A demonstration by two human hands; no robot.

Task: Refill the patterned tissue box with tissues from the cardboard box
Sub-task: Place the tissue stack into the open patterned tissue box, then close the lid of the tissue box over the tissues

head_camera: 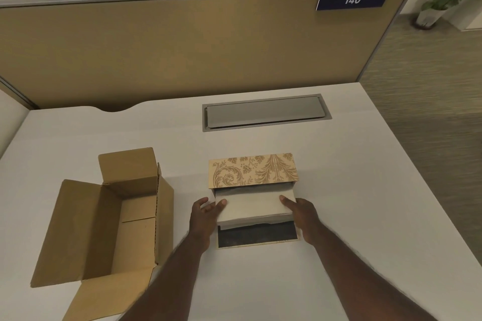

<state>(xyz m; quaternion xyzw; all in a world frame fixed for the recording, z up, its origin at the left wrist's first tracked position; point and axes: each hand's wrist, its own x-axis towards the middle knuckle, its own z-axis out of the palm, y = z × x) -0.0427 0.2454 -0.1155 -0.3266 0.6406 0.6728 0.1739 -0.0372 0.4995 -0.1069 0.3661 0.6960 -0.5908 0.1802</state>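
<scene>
Both hands, left hand [206,212] and right hand [300,210], grip the tissue stack [254,207] at its ends, halfway into the open patterned tissue box [253,169]. Cardboard box [109,219] looks emptied on the worktop [339,190]; seating and closing remain.

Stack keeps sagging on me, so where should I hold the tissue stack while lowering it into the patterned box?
By its two short ends, one hand per side, as the left hand and right hand do now: the tissue stack is long and floppy, so it likely needs both ends supported.
</scene>
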